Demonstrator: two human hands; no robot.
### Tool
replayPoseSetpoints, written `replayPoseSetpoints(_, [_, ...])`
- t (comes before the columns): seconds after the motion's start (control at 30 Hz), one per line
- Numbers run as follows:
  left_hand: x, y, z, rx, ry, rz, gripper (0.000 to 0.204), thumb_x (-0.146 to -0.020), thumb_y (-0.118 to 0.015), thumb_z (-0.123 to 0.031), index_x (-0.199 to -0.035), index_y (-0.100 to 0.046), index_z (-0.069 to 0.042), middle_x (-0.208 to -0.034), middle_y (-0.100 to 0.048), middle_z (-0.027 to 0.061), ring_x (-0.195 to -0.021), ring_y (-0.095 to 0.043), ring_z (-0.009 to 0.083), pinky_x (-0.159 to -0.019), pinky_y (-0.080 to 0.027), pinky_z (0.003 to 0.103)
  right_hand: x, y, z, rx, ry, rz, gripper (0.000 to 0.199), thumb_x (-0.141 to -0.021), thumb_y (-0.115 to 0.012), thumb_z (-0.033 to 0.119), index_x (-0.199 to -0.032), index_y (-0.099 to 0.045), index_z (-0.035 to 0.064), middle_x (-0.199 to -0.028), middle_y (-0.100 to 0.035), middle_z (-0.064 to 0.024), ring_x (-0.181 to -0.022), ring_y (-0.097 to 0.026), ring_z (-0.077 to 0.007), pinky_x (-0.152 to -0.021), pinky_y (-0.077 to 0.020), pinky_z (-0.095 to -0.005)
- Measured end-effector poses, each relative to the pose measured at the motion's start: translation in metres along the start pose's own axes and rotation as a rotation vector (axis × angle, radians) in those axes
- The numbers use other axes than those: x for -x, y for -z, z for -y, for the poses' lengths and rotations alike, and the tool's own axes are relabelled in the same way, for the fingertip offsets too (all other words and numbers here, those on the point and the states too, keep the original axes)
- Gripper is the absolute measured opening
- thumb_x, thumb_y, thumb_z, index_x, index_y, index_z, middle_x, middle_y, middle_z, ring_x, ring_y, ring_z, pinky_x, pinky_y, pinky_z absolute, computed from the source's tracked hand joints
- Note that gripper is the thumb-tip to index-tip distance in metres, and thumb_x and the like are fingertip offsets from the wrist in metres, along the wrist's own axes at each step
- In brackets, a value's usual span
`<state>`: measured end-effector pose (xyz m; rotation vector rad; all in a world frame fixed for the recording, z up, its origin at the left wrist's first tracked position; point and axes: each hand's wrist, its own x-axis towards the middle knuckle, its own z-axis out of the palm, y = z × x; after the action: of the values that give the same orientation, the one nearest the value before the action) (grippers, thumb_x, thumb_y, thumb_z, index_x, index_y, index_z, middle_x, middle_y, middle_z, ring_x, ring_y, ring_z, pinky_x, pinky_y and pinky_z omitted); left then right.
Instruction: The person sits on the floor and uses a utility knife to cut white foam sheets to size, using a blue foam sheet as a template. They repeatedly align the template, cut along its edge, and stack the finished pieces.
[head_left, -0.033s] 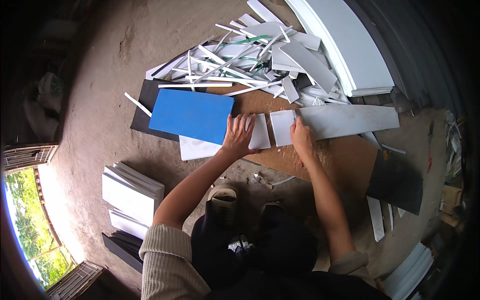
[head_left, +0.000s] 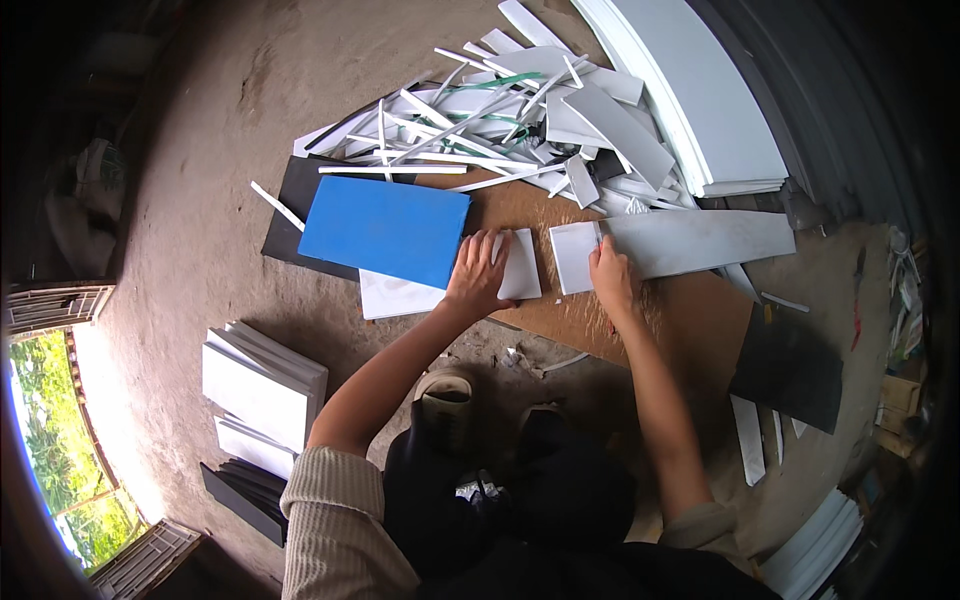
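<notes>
On the concrete floor [head_left: 200, 150], at the far left, a stack of white panels [head_left: 262, 385] lies well apart from the work. The blue panel [head_left: 385, 230] rests across a black sheet [head_left: 300, 200] and overlaps the left end of the brown board [head_left: 650, 320]. The left hand [head_left: 478, 275], fingers spread, presses flat on a small white piece [head_left: 520, 265] just beside the blue panel; against the picture of the same instant nothing has shifted, so the pieces sit as placed. The right hand [head_left: 612, 278], fingers together, bears on the right edge of a second white square [head_left: 574, 256], where it meets a long grey strip [head_left: 700, 240]. Behind, the offcut pile [head_left: 500, 110] crowds the board's far edge; open room remains along its near edge and right end.
</notes>
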<state>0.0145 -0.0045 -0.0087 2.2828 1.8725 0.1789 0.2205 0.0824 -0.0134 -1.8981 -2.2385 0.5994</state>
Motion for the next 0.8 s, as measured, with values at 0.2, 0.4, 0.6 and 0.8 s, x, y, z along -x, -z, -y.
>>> replayPoseSetpoints(0.2, [0.028, 0.023, 0.002, 0.26, -0.001, -0.194, 0.087, -0.061, -0.073, -0.036, -0.13, -0.029, -0.006, -0.127, -0.032, 0.0147, -0.115, -0.033, 0.0325, -0.099, -0.025, 0.045, 0.017, 0.006, 0.001, 0.211, 0.08, 0.009, 0.035, -0.086, -0.043, 0.026, -0.109, -0.039, 0.0008, -0.079, -0.06, -0.02, -0.067, -0.06, -0.0367, -0.058, -0.0479, -0.0429])
replayPoseSetpoints(0.4, [0.091, 0.035, 0.057, 0.289, 0.49, -0.519, 0.058, -0.071, -0.067, -0.016, -0.122, -0.04, -0.007, -0.121, -0.035, 0.0166, -0.109, -0.034, 0.0342, -0.092, -0.031, 0.044, 0.026, 0.007, 0.015, 0.381, -0.011, -0.027, 0.037, -0.082, -0.052, 0.027, -0.108, -0.039, 0.004, -0.099, -0.047, -0.0145, -0.077, -0.058, -0.0305, -0.059, -0.049, -0.0399])
replayPoseSetpoints(0.6, [0.114, 0.026, 0.176, 0.116, 0.722, -0.69, 0.055, -0.08, -0.059, -0.022, -0.125, -0.033, -0.004, -0.125, -0.029, 0.0238, -0.115, -0.03, 0.039, -0.095, -0.028, 0.047, 0.017, 0.011, 0.091, 0.076, 0.311, -0.019, 0.046, -0.084, -0.051, 0.026, -0.116, -0.041, -0.0055, -0.106, -0.047, -0.0211, -0.093, -0.05, -0.0349, -0.08, -0.0432, -0.0393])
replayPoseSetpoints(0.8, [0.091, 0.02, 0.24, 0.225, 0.924, -0.504, 0.043, -0.083, -0.051, -0.031, -0.118, -0.048, -0.006, -0.113, -0.05, 0.0154, -0.103, -0.045, 0.034, -0.089, -0.036, 0.044, -0.013, -0.079, 0.144, -0.468, 0.234, 0.202, 0.042, -0.08, -0.056, 0.019, -0.115, -0.045, -0.004, -0.099, -0.047, -0.0188, -0.081, -0.053, -0.0278, -0.077, -0.0429, -0.0344])
